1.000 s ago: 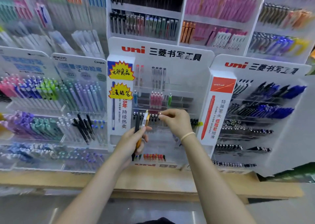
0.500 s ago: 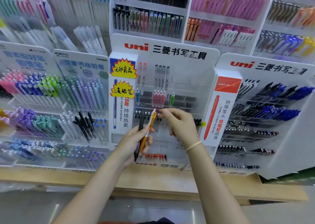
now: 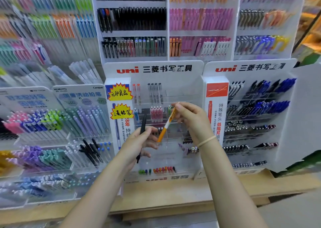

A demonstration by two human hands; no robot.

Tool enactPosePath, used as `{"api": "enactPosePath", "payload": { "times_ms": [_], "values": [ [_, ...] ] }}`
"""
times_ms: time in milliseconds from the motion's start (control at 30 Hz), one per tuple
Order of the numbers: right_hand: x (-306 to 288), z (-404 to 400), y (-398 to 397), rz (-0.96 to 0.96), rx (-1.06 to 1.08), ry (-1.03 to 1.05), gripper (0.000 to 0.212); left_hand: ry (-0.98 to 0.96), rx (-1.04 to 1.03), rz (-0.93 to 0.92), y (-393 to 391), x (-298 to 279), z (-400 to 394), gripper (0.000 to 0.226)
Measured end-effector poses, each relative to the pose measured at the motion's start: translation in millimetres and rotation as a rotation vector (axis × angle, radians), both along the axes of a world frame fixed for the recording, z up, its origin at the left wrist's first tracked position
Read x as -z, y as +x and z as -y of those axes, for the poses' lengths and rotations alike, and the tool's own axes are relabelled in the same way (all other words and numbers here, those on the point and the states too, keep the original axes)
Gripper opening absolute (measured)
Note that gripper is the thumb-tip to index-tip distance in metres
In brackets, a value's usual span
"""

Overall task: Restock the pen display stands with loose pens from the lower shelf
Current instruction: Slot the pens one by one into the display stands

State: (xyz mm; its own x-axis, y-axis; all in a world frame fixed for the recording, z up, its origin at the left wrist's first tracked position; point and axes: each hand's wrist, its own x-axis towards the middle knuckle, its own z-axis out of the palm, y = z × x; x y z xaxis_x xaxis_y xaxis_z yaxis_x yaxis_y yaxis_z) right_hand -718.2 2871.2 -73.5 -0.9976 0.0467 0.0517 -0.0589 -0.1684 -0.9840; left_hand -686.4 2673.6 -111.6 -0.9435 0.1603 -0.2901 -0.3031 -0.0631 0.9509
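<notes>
The right hand [image 3: 190, 119] pinched the upper end of an orange pen [image 3: 166, 126] — its grip clamped on it, the pen slanting down toward the left hand [image 3: 139, 143]. That hand's grip was curled round a black pen [image 3: 143, 125], held upright. Both pens hung in front of the clear uni display stand [image 3: 173, 89] — on the wooden shelf [image 3: 173, 193].

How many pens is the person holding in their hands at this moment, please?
2. An orange pen is pinched at its top by the right hand, its tip at the left hand. A black pen is gripped upright in the left hand. More may be hidden there.
</notes>
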Motion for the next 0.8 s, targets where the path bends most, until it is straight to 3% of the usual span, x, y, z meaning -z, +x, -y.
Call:
{"api": "enactPosePath", "payload": {
  "times_ms": [267,567,800],
  "values": [
    [-50,-30,-15,-0.278,0.266,0.086,0.012,0.008,0.049,-0.016,-13,-17,-10,0.027],
    [4,-22,-40,-0.125,0.146,0.373,0.015,0.112,0.059,-0.001,-12,-9,-32,0.021],
    [20,-14,-52,-0.129,0.082,0.543,0.017,0.156,0.042,-0.006,-13,-1,-34,0.023]
  ]
}}
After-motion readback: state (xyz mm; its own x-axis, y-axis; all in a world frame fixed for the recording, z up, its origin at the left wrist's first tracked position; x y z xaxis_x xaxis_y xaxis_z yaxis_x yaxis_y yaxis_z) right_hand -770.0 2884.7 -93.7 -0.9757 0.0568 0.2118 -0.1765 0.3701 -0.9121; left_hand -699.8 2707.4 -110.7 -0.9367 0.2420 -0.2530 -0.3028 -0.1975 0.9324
